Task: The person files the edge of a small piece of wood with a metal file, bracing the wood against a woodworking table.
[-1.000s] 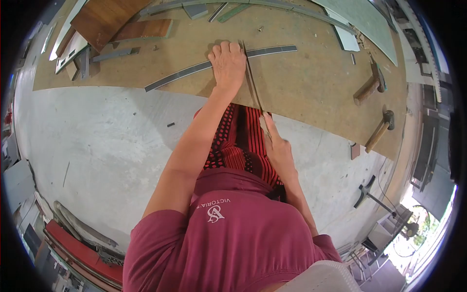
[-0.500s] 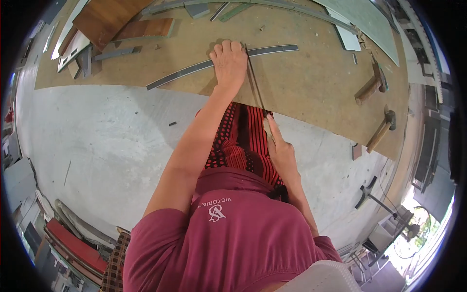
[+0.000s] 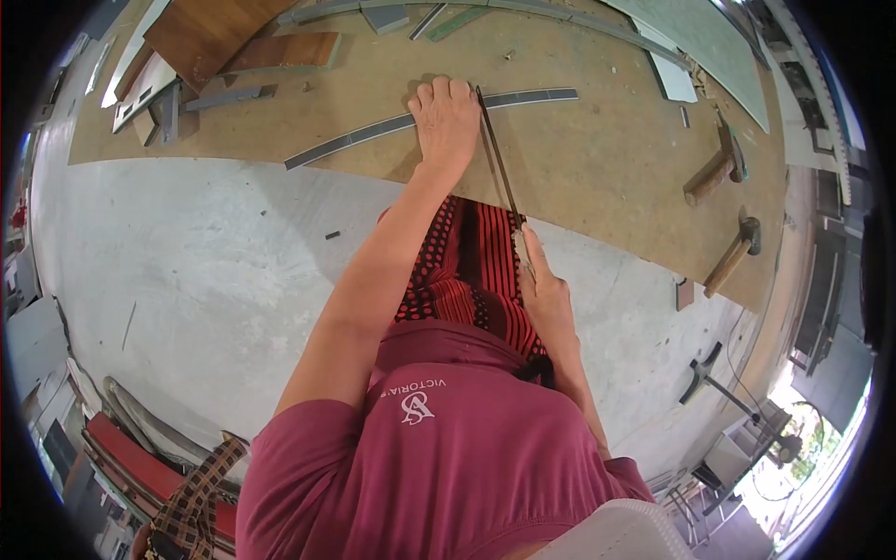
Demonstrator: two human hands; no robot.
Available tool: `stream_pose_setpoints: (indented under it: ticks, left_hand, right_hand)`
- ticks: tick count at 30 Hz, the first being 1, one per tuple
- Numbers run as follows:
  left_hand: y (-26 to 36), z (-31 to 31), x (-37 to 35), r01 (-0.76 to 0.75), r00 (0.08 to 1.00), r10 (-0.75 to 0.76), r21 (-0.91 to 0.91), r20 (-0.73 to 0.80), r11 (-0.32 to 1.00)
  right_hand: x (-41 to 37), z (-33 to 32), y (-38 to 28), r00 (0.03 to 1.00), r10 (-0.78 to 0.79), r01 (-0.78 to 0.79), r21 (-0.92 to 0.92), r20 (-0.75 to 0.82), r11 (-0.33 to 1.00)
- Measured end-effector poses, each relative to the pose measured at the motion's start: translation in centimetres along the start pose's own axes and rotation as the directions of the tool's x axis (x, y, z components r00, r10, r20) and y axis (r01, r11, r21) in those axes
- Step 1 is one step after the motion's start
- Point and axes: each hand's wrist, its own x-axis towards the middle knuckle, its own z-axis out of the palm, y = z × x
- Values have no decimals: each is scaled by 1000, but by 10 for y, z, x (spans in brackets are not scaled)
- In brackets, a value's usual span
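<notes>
A long, narrow dark-grey strip (image 3: 357, 138) with a pale line along it lies across the board-topped workbench (image 3: 597, 168). My left hand (image 3: 446, 121) presses down on it near its middle, fingers curled over its far edge. Right beside that hand, a thin saw (image 3: 498, 154), seen edge-on, crosses the strip. My right hand (image 3: 546, 291) is wrapped round the saw's light-coloured handle (image 3: 523, 252) just off the bench's near edge, with the index finger stretched along it. The cut itself is too small to make out.
Two hammers, one (image 3: 717, 168) above the other (image 3: 735, 257), lie at the bench's right. Brown wooden boards (image 3: 285, 51) and grey offcuts (image 3: 224, 99) are at the left. A long grey piece (image 3: 532, 9) runs along the back. Small scraps (image 3: 332, 235) lie on the floor.
The saw and my right hand have shifted slightly toward my body. My left hand stays on the strip; the whole view has moved a little.
</notes>
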Motion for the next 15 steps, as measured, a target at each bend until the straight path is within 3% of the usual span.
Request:
stream_pose_setpoints:
  ticks: [2, 4, 5, 7, 8, 15]
  left_hand:
    - [2, 1, 2, -11, 1000, 11, -3, -9, 1000]
    - [1, 1, 2, -19, 1000, 19, 12, -25, 1000]
    - [1, 1, 1, -19, 999, 19, 17, -31, 1000]
    - [0, 1, 1, -21, 999, 22, 22, -29, 1000]
    - [0, -1, 2, -20, 999, 21, 29, -38, 999]
    - [0, 0, 1, -13, 1000, 13, 13, -17, 1000]
  right_hand:
    - [6, 0, -1, 1000, -11, 11, -8, -23, 1000]
    - [32, 4, -11, 999, -37, 38, -174, 10, 984]
    - [46, 6, -12, 999, -45, 46, -173, 11, 984]
    - [68, 14, -11, 958, -253, 222, -207, -136, 953]
    - [68, 15, -12, 956, -263, 232, -206, -134, 951]
    - [-1, 5, 6, 992, -111, 102, -130, -59, 986]
